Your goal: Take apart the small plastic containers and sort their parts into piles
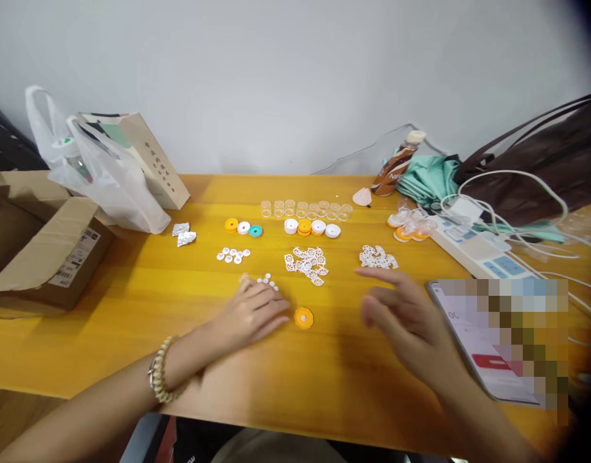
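An orange scalloped disc (303, 318) with a pale centre lies on the table between my two hands. My left hand (255, 311) is palm-down just left of it, fingers stretched out and partly covering several small white round pieces (268, 277). Nothing shows in its grasp. My right hand (404, 315) hovers to the right, index finger extended and thumb apart, holding nothing visible. Its index fingertip is just below a cluster of white flat pieces (378, 257). White spoked wheel pieces (307, 262) are piled beyond the disc.
Clear cups (302, 210) form a row at the back, with orange, white and teal round parts (255, 231) in front. White caps (233, 255) lie left. A carton (78, 257) and plastic bag (116, 186) stand left; a bottle (396, 167), power strip (483, 247) and tablet (473, 341) are right.
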`<state>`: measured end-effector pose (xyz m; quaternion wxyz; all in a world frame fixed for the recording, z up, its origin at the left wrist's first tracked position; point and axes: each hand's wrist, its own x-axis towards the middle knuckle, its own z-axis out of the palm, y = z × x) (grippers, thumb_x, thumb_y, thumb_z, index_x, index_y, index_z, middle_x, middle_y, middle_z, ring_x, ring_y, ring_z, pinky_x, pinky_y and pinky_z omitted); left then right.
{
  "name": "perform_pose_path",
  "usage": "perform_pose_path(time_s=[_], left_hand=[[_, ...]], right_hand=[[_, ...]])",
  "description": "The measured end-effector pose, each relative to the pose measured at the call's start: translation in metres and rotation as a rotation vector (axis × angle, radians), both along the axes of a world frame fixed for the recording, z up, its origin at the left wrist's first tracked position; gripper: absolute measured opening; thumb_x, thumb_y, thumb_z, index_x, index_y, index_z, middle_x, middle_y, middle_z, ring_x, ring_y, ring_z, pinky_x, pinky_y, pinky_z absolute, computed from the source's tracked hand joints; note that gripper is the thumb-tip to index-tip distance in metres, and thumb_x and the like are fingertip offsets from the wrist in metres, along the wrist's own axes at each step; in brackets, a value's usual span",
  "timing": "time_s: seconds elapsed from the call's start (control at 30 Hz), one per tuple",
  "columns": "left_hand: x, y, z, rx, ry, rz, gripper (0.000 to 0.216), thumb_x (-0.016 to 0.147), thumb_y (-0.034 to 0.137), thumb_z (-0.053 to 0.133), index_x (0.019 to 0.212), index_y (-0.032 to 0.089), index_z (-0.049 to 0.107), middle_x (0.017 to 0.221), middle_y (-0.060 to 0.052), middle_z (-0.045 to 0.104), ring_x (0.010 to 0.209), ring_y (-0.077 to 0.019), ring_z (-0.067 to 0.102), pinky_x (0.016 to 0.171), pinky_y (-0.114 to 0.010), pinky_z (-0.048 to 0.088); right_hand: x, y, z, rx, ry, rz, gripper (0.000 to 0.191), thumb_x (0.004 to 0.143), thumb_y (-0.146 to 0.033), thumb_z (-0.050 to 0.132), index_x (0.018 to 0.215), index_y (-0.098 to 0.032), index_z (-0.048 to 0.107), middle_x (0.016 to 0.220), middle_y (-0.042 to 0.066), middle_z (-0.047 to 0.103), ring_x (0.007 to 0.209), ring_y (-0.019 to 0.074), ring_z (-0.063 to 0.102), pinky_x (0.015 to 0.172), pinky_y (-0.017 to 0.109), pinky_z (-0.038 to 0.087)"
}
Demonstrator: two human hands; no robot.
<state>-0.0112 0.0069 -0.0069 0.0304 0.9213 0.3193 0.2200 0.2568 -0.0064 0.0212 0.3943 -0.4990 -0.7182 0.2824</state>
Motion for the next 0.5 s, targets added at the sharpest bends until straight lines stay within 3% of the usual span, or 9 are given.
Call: perform_pose_path(time_s=[0.17,0.33,0.5], left_hand=[[0.030,-0.007,-0.008,-0.283,-0.021,0.037,0.045,0.080,0.041,0.061,0.117,0.017,0.050,0.108,-0.009,0.058,0.098,-0.0211,0.053,0.086,-0.035,0.043],[0.036,-0.006,-0.012,-0.354,-0.042,0.064,0.032,0.080,0.034,0.062,0.107,0.018,0.055,0.101,-0.007,0.058,0.094,-0.0216,0.054,0.083,-0.036,0.045],[0.037,-0.009,-0.005,-0.412,-0.135,0.061,0.024,0.079,0.029,0.061,0.101,0.019,0.056,0.101,-0.006,0.059,0.094,-0.0209,0.054,0.084,-0.036,0.045]], right_hand=[[-0.013,0.005,-0.032,-0.208,-0.102,0.145,0.022,0.081,-0.028,0.055,0.101,-0.020,0.051,0.063,-0.004,0.051,0.053,0.0111,0.049,0.052,0.024,0.042],[-0.015,0.008,-0.043,-0.297,-0.111,0.195,0.021,0.083,-0.032,0.052,0.099,-0.019,0.051,0.063,-0.005,0.049,0.053,0.0103,0.045,0.053,0.023,0.040],[-0.011,0.008,-0.048,-0.306,-0.092,0.176,0.022,0.084,-0.035,0.051,0.098,-0.019,0.053,0.064,-0.004,0.051,0.052,0.0106,0.045,0.051,0.023,0.039]])
